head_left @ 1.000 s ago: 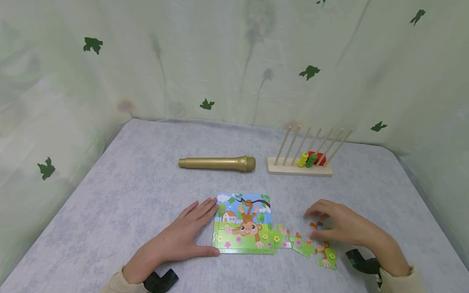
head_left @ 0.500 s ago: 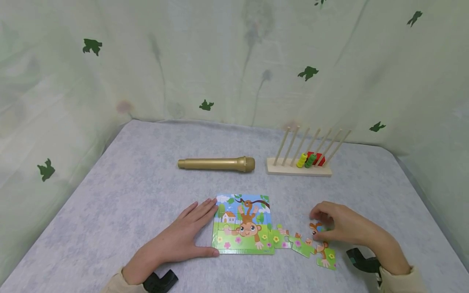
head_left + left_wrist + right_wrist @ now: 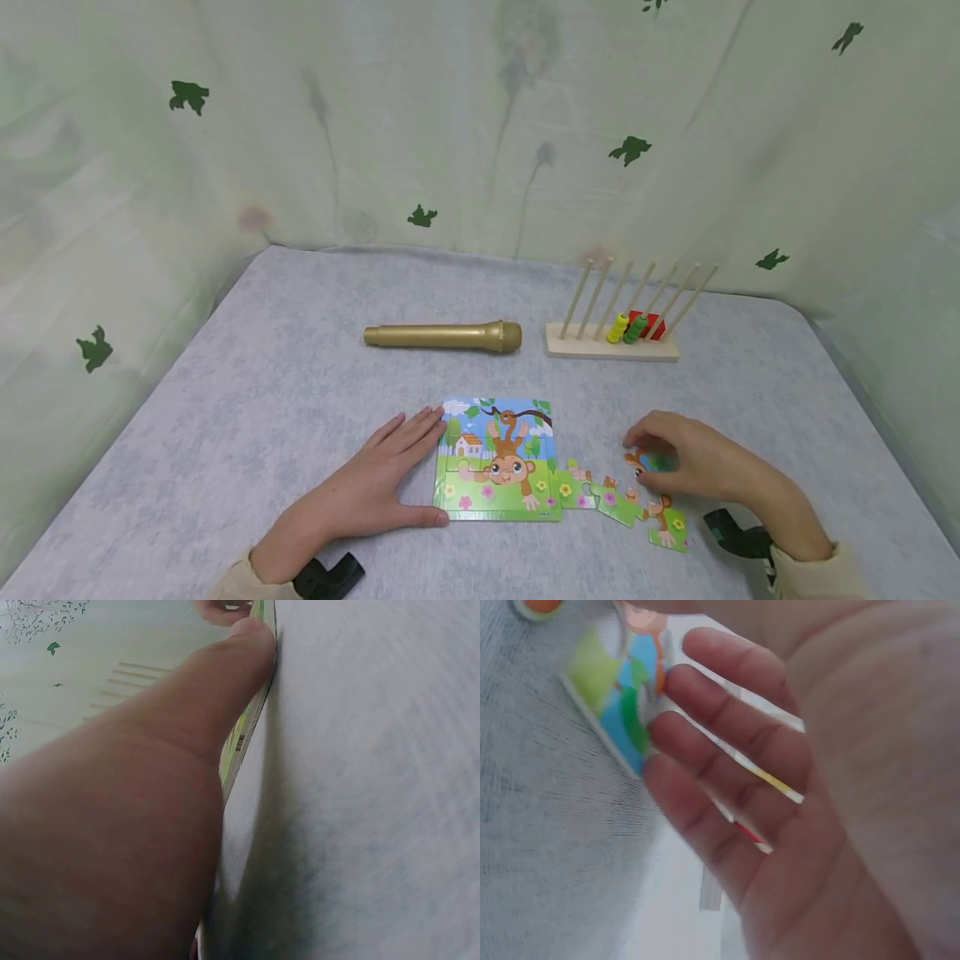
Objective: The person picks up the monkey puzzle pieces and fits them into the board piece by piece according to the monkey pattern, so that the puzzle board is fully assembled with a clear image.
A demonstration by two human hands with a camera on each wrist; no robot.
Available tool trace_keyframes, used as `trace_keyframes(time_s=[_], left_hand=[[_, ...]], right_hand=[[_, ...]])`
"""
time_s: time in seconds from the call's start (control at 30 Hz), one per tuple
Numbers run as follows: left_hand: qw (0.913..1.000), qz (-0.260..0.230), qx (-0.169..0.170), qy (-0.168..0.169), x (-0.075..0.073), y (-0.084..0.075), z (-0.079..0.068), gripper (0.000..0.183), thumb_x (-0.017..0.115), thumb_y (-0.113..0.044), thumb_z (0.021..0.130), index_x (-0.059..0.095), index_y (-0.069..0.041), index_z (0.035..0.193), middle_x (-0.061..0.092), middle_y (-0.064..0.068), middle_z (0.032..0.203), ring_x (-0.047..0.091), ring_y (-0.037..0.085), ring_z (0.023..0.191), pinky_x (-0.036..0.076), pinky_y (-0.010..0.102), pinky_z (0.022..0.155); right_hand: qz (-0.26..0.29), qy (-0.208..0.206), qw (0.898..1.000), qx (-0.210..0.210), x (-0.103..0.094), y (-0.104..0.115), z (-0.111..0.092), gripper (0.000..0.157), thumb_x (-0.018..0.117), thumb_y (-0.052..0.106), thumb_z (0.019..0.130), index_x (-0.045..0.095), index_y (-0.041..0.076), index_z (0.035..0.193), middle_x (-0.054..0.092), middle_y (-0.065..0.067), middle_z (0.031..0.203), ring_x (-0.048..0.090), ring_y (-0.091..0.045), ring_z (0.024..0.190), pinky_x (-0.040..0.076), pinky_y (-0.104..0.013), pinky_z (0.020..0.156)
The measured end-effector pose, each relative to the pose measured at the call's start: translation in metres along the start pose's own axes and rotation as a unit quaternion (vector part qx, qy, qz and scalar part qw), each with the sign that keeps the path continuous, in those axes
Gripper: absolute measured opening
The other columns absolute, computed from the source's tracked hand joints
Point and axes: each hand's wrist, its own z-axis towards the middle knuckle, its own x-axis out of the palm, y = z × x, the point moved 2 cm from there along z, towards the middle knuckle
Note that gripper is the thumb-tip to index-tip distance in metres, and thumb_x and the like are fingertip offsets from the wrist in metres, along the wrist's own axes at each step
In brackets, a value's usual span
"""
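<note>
A square monkey jigsaw puzzle (image 3: 487, 515) lies flat on the table in front of me. My left hand (image 3: 375, 479) rests along its left side, fingers straight and thumb at the lower left corner. To the right, my right hand (image 3: 697, 462) holds a puzzle piece (image 3: 636, 463) with blue, green and orange print between thumb and fingers. The right wrist view shows the fingertips along that piece's edge (image 3: 619, 697). Several loose green puzzle pieces (image 3: 618, 504) trail from the puzzle's lower right to below the right hand.
Behind the puzzle lies a gold toy microphone (image 3: 442, 336). A wooden peg stand (image 3: 611, 353) with yellow, green and red beads stands at the back right. A pale curtain (image 3: 360, 125) with leaf shapes hangs behind the table (image 3: 225, 400).
My right hand has closed in on the puzzle piece and shifted it slightly left and up. The left hand stays where it was.
</note>
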Motion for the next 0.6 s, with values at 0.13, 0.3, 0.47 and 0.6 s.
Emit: trace_keyframes(time_s=[0.13, 0.3, 0.47, 0.6], left_hand=[[1.0000, -0.001, 0.003, 0.000, 0.000, 0.000, 0.000, 0.115, 0.067, -0.079, 0.081, 0.027, -0.011, 0.164, 0.015, -0.002, 0.173, 0.014, 0.019, 0.160, -0.003, 0.027, 0.128], [1.0000, 0.000, 0.003, 0.000, 0.000, 0.000, 0.000, 0.115, 0.067, -0.079, 0.081, 0.026, -0.011, 0.164, 0.015, -0.001, 0.173, 0.014, 0.019, 0.160, 0.000, 0.031, 0.128], [1.0000, 0.002, 0.001, 0.001, 0.000, 0.000, 0.000, 0.115, 0.066, -0.079, 0.081, 0.026, -0.011, 0.164, 0.015, -0.002, 0.173, 0.014, 0.018, 0.160, 0.003, 0.035, 0.129], [1.0000, 0.002, 0.000, 0.001, 0.000, 0.000, 0.001, 0.115, 0.066, -0.080, 0.080, 0.027, -0.011, 0.164, 0.015, -0.002, 0.173, 0.014, 0.018, 0.160, 0.003, 0.037, 0.129]], right_hand=[[-0.017, -0.012, 1.000, -0.012, 0.000, -0.001, 0.001, 0.034, 0.081, 0.038, 0.091, 0.068, 0.024, 0.119, 0.064, 0.016, 0.111, 0.062, -0.005, 0.100, 0.058, -0.029, 0.084], [-0.029, -0.009, 0.999, 0.017, -0.003, -0.004, -0.002, 0.047, 0.083, 0.047, 0.086, 0.069, 0.021, 0.122, 0.064, 0.014, 0.114, 0.062, -0.007, 0.102, 0.058, -0.031, 0.087], [-0.016, 0.004, 0.999, 0.045, -0.006, -0.007, -0.007, 0.052, 0.083, 0.049, 0.084, 0.069, 0.019, 0.123, 0.063, 0.012, 0.113, 0.061, -0.007, 0.102, 0.058, -0.029, 0.086], [0.000, 0.015, 0.999, 0.045, -0.009, -0.008, -0.009, 0.051, 0.085, 0.044, 0.084, 0.068, 0.019, 0.124, 0.063, 0.012, 0.113, 0.059, -0.003, 0.100, 0.057, -0.026, 0.085]])
